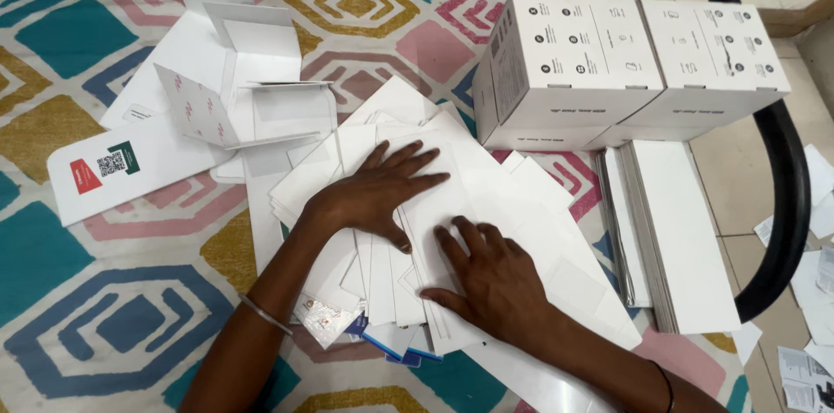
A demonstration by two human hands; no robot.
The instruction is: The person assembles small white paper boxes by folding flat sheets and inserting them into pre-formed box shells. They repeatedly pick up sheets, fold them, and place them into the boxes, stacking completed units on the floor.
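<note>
Seen from above, both of your hands rest flat on a loose heap of flat white die-cut cardboard sheets [486, 204] spread over a patterned mat of teal, pink and mustard hexagons [104, 309].

Your left hand [378, 191] lies palm down with its fingers splayed wide, pointing toward two o'clock. It presses on the heap and grips nothing. Your right hand [495, 283] is also open and flat, fingers together and pointing toward eleven o'clock, its thumb out toward nine o'clock. It too only presses and has hold of nothing.

The heap lies directly beneath both hands. Its long axis runs from about ten o'clock to four o'clock, and the topmost sheet lies between the two hands, touched by both. The left hand covers the upper part, the right hand the lower edge nearest you, so the right hand is nearer the free corner at five o'clock.

At eleven o'clock from the hands sits a half-folded white carton with open flaps [252, 74]. At nine o'clock lies a white printed card with red and green marks [113, 170]. At one o'clock stand two finished white cardboard boxes [625, 66], side by side and touching. At three o'clock a tidy stack of long white sheets [669, 231] lies well apart from your right hand, with a black curved tube [786, 170] beyond it.
</note>
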